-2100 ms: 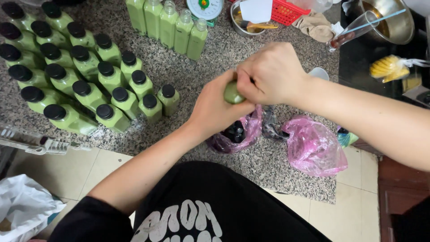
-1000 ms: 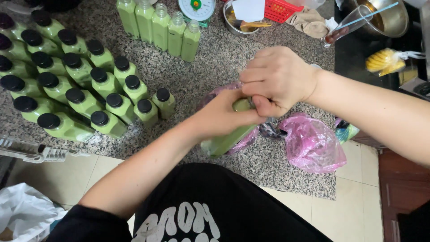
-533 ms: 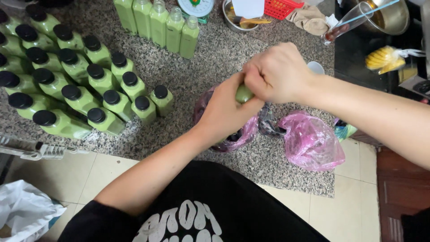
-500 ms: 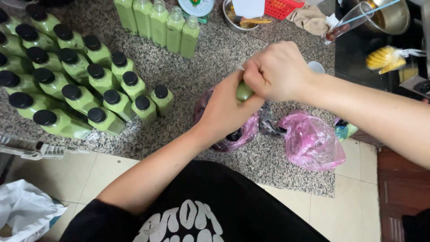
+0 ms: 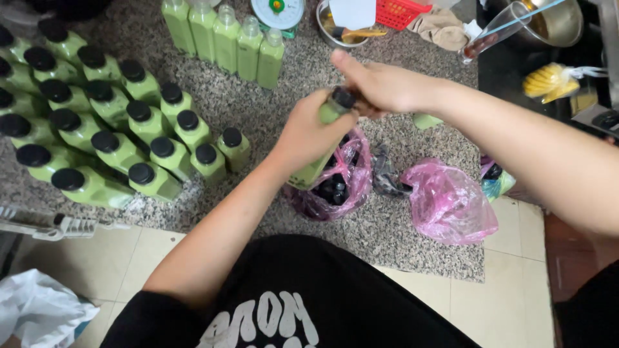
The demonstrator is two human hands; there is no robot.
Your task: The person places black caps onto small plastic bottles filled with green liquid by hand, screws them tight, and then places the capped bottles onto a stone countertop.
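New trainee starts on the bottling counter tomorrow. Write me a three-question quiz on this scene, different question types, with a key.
1. True or false: the left hand grips the body of the green bottle.
2. Multiple choice: where does the right hand sit? A) on the black cap of the held bottle; B) inside the pink bag; C) on the scale.
3. Fill in: the row of five bottles at the back of the granite counter has no black ____, unlike the capped bottles grouped at the left.

Key: 1 true; 2 A; 3 caps.
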